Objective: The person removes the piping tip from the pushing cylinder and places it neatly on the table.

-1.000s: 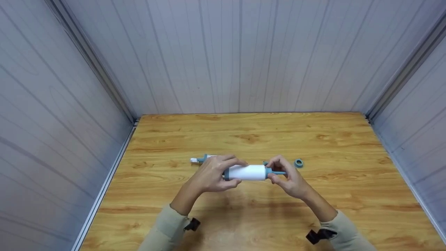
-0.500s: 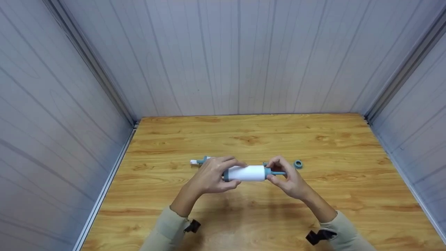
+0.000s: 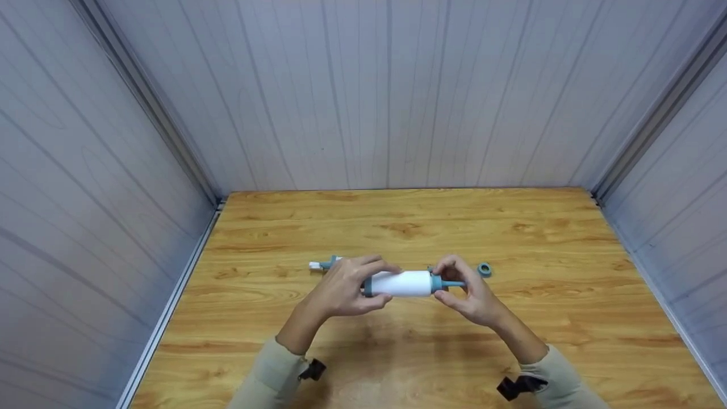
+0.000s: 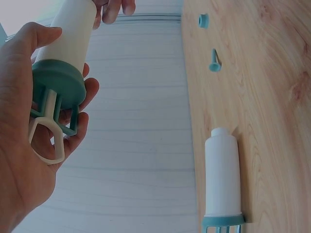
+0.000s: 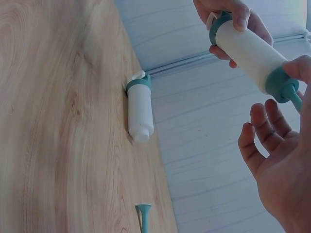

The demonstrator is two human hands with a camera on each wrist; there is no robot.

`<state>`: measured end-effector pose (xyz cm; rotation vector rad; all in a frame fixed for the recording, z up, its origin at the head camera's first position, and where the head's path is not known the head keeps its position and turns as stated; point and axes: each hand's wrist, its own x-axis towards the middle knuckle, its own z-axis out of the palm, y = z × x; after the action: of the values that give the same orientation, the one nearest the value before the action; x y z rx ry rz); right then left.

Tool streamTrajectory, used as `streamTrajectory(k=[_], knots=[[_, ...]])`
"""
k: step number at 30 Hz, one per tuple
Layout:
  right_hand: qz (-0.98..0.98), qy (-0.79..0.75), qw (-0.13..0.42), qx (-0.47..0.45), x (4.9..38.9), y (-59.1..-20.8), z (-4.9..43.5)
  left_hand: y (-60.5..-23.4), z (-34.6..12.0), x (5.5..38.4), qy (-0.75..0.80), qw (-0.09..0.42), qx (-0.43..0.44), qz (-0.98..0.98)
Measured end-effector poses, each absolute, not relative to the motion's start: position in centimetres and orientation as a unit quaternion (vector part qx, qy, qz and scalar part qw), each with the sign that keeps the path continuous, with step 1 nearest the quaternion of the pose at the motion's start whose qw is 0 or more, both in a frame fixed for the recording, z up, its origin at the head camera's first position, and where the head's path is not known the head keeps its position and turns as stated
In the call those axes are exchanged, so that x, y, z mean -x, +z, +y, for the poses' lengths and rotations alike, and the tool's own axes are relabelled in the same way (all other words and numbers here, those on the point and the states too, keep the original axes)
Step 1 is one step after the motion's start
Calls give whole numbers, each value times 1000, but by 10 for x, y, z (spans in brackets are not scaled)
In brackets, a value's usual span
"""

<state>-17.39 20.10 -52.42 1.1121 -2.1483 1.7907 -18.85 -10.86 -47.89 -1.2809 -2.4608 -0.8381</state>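
Note:
A piping syringe with a white barrel [image 3: 406, 283] is held level above the table between both hands. Its teal end cap [image 4: 60, 80] and pale pull ring [image 4: 46, 141] lie within my left hand [image 3: 352, 284], whose fingers and thumb grip the barrel at that end. At the opposite end, my right hand [image 3: 471, 295] pinches the teal nozzle collar [image 5: 279, 83] between thumb and index finger; the other fingers are spread loosely in the right wrist view. A thin teal nozzle [image 3: 454, 283] sticks out of the collar.
A second piping syringe [image 4: 223, 177] lies on the wooden table [image 3: 397, 221], mostly behind my left hand in the head view. A loose teal nozzle [image 4: 215, 65] and a teal ring [image 3: 484, 270] lie to its right. Pale panel walls [image 3: 358, 113] enclose the table.
My right thumb has shifted slightly down on the collar. The left hand keeps its grip, and the syringe stays almost in place.

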Motion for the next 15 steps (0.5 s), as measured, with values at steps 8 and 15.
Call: streamTrajectory(k=[8,15], knots=[[-729,586,59,-348,173,-525,200,-480,-109,189,-298,128,445,-835],[-725,589,65,-352,174,-526,200,-479,-109,190,-297,120,443,-838]])
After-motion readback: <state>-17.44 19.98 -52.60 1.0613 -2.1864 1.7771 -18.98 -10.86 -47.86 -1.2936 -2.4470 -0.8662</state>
